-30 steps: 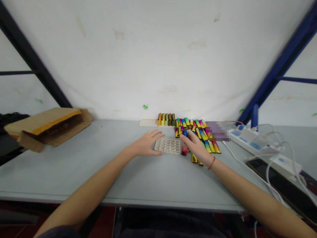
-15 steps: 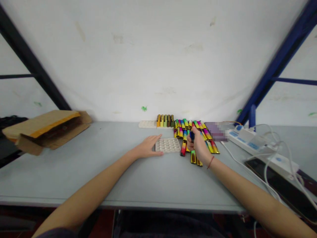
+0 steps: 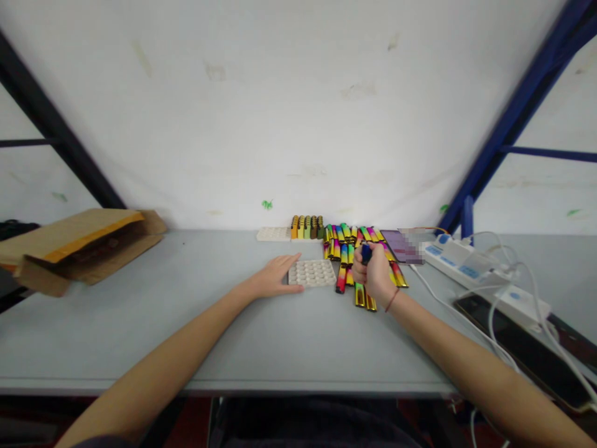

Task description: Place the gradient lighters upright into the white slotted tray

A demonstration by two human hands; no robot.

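In the head view a white tray (image 3: 311, 272) with rows of round hollows lies flat on the grey table. Spread around its left end is my left hand (image 3: 275, 277), thumb at the near corner and fingers by the far one; whether it presses on the tray I cannot tell. My right hand (image 3: 377, 274) is closed on a dark blue lighter (image 3: 366, 253), held over the right part of a pile of shiny rainbow-and-gold lighters (image 3: 344, 254). Part of the pile is hidden behind that hand.
At the wall stand several yellow, green and brown lighters (image 3: 306, 228) in a tray, with a white tray (image 3: 273, 234) at their left. An open cardboard box (image 3: 93, 239) lies far left. On the right are a purple pad (image 3: 396, 244), a power strip (image 3: 485, 274), cables and a dark phone (image 3: 517, 345).
The view has shifted slightly. My right hand has turned a little, and more of the dark blue lighter shows in it. My left hand stays by the tray.
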